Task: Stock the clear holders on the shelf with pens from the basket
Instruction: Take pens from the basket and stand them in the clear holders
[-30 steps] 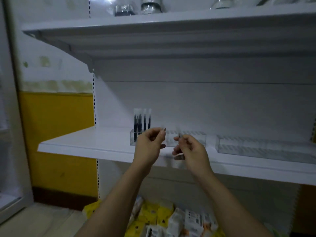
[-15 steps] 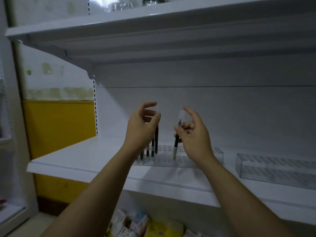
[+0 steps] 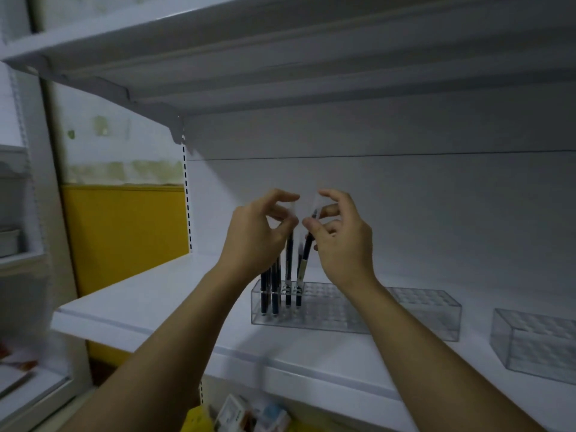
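Head view: both hands work just above the left end of the holder (image 3: 327,310), which stands on the shelf (image 3: 149,307).
Stocked pens (image 3: 274,294): a few dark ones stand upright in the leftmost holes; the holes further right look empty.
Left hand (image 3: 255,238): thumb and forefinger pinch the clear cap of an upright pen (image 3: 289,260), whose lower end is already down in a hole.
Right hand (image 3: 343,244): thumb and fingers pinch the top of a leaning pen (image 3: 307,247), just beside the upright one.
Axis: the leaning pen runs from its top at the Right hand down and to the left; its lower end seems to be inside a hole next to the upright pen.
Next move (a judgement): the Right hand, being the nearer one, should bring the top leftward until the pen is straight over its hole, then let go.
Second holder (image 3: 536,347): apart to the right, without pens.
Basket: not clearly visible.
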Demonstrator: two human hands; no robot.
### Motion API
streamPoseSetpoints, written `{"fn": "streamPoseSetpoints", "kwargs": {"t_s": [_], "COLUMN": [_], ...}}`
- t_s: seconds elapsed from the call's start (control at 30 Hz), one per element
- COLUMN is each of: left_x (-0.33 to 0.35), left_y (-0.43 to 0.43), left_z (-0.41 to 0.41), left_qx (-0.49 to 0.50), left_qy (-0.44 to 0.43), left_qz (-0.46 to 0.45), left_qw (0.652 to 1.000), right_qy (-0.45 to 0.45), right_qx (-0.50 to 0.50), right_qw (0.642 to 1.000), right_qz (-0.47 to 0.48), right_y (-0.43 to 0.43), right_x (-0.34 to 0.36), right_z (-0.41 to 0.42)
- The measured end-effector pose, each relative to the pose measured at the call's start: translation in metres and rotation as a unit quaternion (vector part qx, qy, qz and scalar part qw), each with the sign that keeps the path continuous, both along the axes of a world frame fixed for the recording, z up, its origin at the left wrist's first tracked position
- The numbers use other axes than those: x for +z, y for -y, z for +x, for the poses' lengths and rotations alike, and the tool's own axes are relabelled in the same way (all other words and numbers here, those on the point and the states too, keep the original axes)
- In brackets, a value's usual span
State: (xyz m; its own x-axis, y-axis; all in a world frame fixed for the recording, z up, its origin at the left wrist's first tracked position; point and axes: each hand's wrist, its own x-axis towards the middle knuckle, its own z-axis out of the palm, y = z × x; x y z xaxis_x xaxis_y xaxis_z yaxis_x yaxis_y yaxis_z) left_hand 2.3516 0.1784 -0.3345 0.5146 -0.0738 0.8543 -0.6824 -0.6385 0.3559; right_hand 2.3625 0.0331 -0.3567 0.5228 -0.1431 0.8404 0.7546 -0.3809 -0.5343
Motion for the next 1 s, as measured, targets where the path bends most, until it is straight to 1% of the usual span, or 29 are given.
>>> {"fn": "streamPoseSetpoints", "kwargs": {"t_s": [0.1, 0.2, 0.27, 0.37, 0.47, 0.53, 0.63, 0.7, 0.87, 1.0], "left_x": [-0.005, -0.009, -0.013, -0.019, -0.022, -0.023, -0.025, -0.024, -0.026, -0.029], "left_y": [-0.004, -0.004, -0.004, -0.009, -0.012, -0.012, -0.014, -0.015, -0.017, -0.016], "left_z": [0.004, 0.009, 0.013, 0.018, 0.02, 0.02, 0.02, 0.018, 0.0, -0.027], "left_qx": [-0.001, -0.006, 0.014, 0.042, 0.043, 0.045, 0.051, 0.057, 0.088, 0.096], "left_qy": [-0.031, -0.061, -0.06, -0.065, -0.07, -0.063, -0.067, -0.073, -0.071, -0.04], "left_qz": [0.008, 0.019, 0.031, 0.017, 0.02, 0.027, 0.036, 0.046, 0.1, 0.098], "left_qw": [0.999, 0.998, 0.998, 0.997, 0.996, 0.997, 0.996, 0.995, 0.989, 0.99], "right_qy": [-0.008, -0.011, -0.018, -0.053, -0.102, -0.116, -0.131, -0.148, -0.182, -0.176], "right_qx": [-0.008, -0.013, -0.027, -0.051, -0.06, -0.077, -0.1, -0.093, -0.078, -0.095], "right_qw": [1.0, 0.999, 0.998, 0.988, 0.961, 0.949, 0.938, 0.933, 0.939, 0.934], "right_qz": [-0.005, -0.029, -0.054, -0.136, -0.252, -0.282, -0.306, -0.315, -0.28, -0.294], "right_y": [-0.002, -0.005, -0.005, -0.002, 0.001, 0.002, 0.003, 0.002, 0.007, 0.014], "right_x": [-0.008, -0.014, -0.017, -0.023, -0.031, -0.032, -0.034, -0.036, -0.036, -0.034], "right_z": [0.011, 0.016, 0.017, 0.014, 0.009, 0.006, 0.0, -0.005, -0.019, -0.041]}}
